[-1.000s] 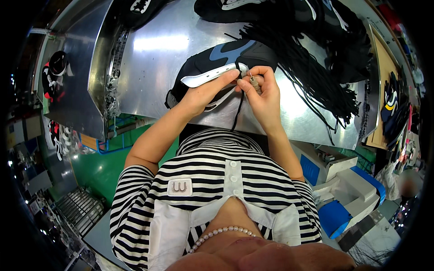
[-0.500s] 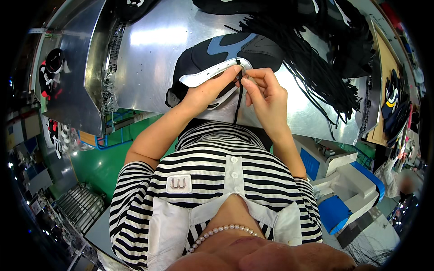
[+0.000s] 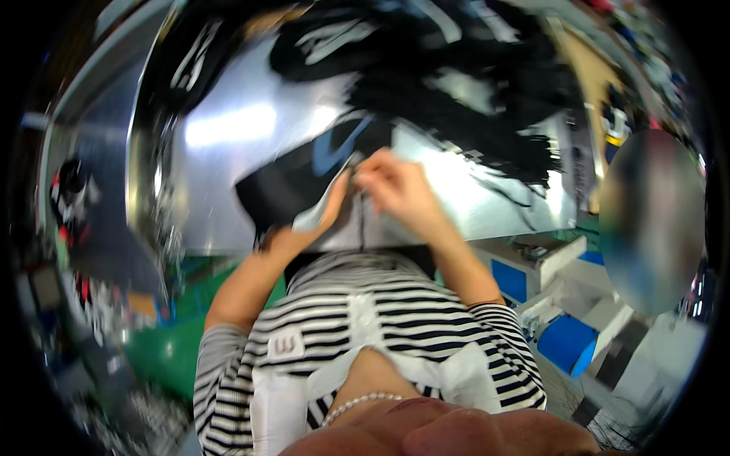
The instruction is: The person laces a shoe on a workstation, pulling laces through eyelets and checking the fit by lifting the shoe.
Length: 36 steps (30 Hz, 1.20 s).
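holding matte black upper (image 3: 277, 185), curved blue overlay (image 3: 323, 152)

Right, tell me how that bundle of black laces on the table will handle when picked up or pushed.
The black laces will probably droop, since stray strands curve loosely on the metal table. Lifted together, some may trail, as loose ends stick out from the bunch. Pushed, they would likely spread rather than roll, being many thin strands.
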### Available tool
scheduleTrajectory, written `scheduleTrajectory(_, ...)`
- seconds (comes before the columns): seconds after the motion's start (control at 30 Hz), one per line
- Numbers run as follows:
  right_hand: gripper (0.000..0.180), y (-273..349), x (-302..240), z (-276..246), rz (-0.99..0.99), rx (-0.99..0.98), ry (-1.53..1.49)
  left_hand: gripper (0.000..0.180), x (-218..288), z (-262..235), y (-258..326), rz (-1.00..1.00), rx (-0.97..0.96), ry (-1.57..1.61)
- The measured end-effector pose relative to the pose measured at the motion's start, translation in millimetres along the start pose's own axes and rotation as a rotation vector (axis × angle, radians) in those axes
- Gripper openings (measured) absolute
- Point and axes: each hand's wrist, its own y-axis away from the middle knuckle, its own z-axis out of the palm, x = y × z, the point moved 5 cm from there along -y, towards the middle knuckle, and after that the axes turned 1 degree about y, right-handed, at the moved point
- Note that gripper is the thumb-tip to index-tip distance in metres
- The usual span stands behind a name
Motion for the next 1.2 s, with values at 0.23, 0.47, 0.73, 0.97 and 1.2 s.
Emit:
scheduleTrajectory(0.23, 0.025, -11.6, -1.4, -0.5, 0.064, -0.175, 0.069, 0.020, 16.7, 5.7, 10.0, 0.021, 0.075, 0.193)
scheduleTrajectory(0.47, 0.034, 19.0, 0.1, -28.7, -0.170, 0.132, 0.767, 0.042, -33.5, 72.3, 50.0, -0.966, -0.140, 1.477)
scheduleTrajectory(0.73, 0.046, -11.3, 23.8, -34.0, -0.027, 0.255, -0.058, 0.031, -51.4, 59.0, 36.0, -0.788, -0.089, 1.059)
scheduleTrajectory(0.97, 0.044, -34.5, 60.4, -43.3, 0.153, 0.380, -0.222, 0.035, -26.4, 29.0, 21.7, -0.291, -0.304, 0.671)
scheduleTrajectory(1.2, 0.018, -6.3, 48.1, -9.7, 0.162, 0.159, -0.317, 0.020, -46.3, 18.6, 17.4, -0.412, -0.255, 0.472)
